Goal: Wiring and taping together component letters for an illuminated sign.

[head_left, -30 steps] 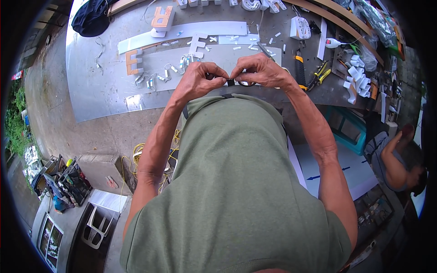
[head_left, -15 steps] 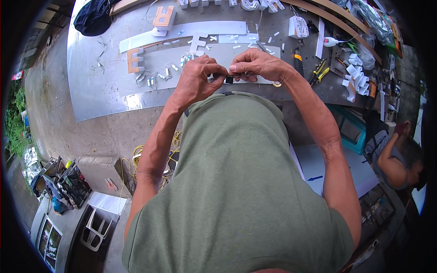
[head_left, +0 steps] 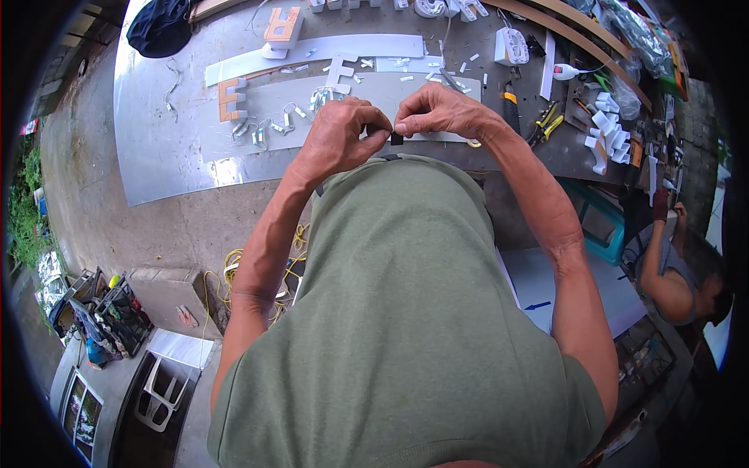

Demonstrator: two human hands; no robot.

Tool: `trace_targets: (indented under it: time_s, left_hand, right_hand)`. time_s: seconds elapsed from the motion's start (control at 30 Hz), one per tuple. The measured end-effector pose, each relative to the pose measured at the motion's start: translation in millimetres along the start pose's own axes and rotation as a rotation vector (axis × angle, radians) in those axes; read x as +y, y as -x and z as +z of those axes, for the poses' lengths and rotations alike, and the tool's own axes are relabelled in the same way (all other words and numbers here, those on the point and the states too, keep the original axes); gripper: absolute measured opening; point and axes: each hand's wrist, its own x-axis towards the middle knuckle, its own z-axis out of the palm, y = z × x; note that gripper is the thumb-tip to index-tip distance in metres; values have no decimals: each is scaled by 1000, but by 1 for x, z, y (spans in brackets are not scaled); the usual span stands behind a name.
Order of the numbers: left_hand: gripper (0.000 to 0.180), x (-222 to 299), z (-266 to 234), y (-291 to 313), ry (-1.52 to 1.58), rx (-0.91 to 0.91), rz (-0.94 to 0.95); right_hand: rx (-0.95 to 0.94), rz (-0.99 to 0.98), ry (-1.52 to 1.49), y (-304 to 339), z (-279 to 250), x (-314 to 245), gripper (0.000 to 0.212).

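At the upper centre of the frame, the person's bare left hand [head_left: 342, 139] and bare right hand [head_left: 446, 113] are meeting above the hem of an olive-green cloth shirt [head_left: 398, 296]. Each hand is pinching with thumb and forefinger, both grasping at the top of a small black rectangular piece [head_left: 397, 140], which is hanging just below the fingertips; the exact contact is too small to make out. The other fingers of both hands are curling inward.

Behind them, a broad grey metal table [head_left: 148, 136] is filling the upper part of the frame. Left of the left hand, a string of small white modules on thin wire [head_left: 259, 137] is lying near an orange-faced white letter-shaped block [head_left: 232, 100]. Right of the right hand, a black-and-yellow handled tool [head_left: 511, 111] is resting near a pair of yellow-and-black handled pliers [head_left: 548, 127], and white curved letter-like pieces [head_left: 611, 131] are lying in a heap beyond. At the right edge, another person [head_left: 672, 285] is raising both arms.
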Motion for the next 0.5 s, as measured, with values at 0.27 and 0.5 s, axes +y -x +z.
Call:
trace_targets:
  time_s: [0.27, 0.5]
  left_hand:
    - [20, 4, -10, -1, 353, -184, -292]
    - [28, -7, -6, 2, 471, -206, -359]
  right_hand:
    - [-14, -137, 238, 0, 8, -10, 29]
    - [168, -306, 450, 4, 23, -1, 15]
